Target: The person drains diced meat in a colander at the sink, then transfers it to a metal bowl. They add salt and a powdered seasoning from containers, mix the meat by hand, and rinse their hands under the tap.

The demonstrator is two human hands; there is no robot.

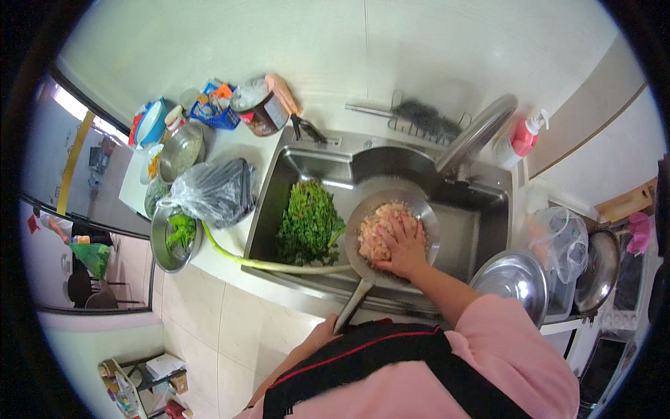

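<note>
My left hand [328, 329] grips the end of the long handle of a metal strainer [425, 209], partly behind my apron. The strainer's round bowl is over the sink [460, 230] and holds pale pink chopped raw meat [374, 233]. My right hand [405, 249] lies palm down on the meat, fingers somewhat spread. Whether any meat is between the fingers is hidden. To the strainer's left, a bunch of leafy green herbs [309, 225] lies in the sink. A long green onion [282, 267] crosses the sink's front edge and reaches under the strainer.
The faucet [479, 136] arches over the sink's back right. A steel basin [515, 283] stands at right. On the left counter are a tied plastic bag [214, 191], a steel bowl with green peppers [180, 235] and a brown tub [261, 112]. Another person [65, 228] is at far left.
</note>
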